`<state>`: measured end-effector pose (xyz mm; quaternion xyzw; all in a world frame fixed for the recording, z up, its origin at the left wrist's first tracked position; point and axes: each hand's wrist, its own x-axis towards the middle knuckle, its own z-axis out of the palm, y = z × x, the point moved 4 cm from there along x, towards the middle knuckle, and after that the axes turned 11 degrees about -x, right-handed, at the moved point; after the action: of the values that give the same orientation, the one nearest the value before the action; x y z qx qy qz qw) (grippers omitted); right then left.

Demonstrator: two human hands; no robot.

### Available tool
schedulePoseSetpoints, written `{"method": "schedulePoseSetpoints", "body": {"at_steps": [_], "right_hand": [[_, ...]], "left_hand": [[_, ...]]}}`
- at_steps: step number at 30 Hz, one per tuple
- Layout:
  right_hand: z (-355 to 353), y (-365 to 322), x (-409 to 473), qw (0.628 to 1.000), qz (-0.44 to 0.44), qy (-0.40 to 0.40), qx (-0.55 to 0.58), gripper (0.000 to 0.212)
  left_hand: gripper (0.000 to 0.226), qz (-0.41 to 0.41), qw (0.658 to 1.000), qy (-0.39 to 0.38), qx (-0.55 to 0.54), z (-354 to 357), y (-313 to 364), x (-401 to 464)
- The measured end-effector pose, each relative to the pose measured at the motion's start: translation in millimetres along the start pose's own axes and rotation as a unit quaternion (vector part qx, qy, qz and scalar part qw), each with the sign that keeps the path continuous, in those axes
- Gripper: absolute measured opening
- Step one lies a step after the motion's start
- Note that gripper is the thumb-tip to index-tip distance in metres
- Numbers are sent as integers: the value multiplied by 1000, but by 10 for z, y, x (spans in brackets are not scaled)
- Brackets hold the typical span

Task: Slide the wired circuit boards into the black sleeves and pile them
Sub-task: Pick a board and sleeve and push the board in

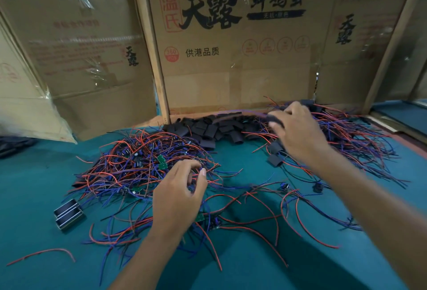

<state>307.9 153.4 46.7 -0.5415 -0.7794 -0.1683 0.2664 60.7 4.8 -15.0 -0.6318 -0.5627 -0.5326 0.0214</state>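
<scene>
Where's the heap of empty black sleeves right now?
The black sleeves lie at the table's far centre, against the cardboard box, between the left wire tangle and the right hand.

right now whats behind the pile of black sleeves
Directly behind the pile of black sleeves stands a printed cardboard box, upright on the green table. Whatever lies under the pile is covered.
</scene>
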Motion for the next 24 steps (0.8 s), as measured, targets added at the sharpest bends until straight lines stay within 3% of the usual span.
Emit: {"method": "schedulePoseSetpoints", "body": {"at_steps": [4, 7, 12, 14, 16, 17, 18, 20, 22, 24], "right_hand": [[363, 591, 375, 968, -33, -149, -200, 41], [485, 748, 304, 945, -40, -130, -298, 40], [660, 674, 149, 896, -95, -152, -407, 29], [591, 564, 197, 911, -23, -169, -375, 31], [483, 332, 375, 950, 76, -132, -272, 27], [510, 166, 484, 966, 85, -114, -216, 27], [594, -43, 591, 979, 75, -113, -155, 25], [834, -561, 730, 979, 18, -197, -42, 18], [1111, -1005, 759, 960, -55, -274, -4, 31], [1355, -1228, 726, 947, -65, -315, 11, 38]], "left_hand": [[20, 69, 995, -10, 65, 55, 18, -4], [14, 88, 989, 48, 106, -21, -27, 32], [12, -11, 977, 132, 165, -288, -252, 147], [16, -37, 977, 128, 167, -311, -313, 159], [21, -71, 975, 121, 174, -319, -387, 162], [21, -91, 973, 114, 178, -318, -438, 159], [18, -106, 972, 106, 183, -318, -488, 153], [15, -118, 969, 95, 197, -341, -570, 144], [16, -117, 965, 94, 215, -368, -641, 140], [17, -114, 964, 83, 226, -377, -691, 139]]}}
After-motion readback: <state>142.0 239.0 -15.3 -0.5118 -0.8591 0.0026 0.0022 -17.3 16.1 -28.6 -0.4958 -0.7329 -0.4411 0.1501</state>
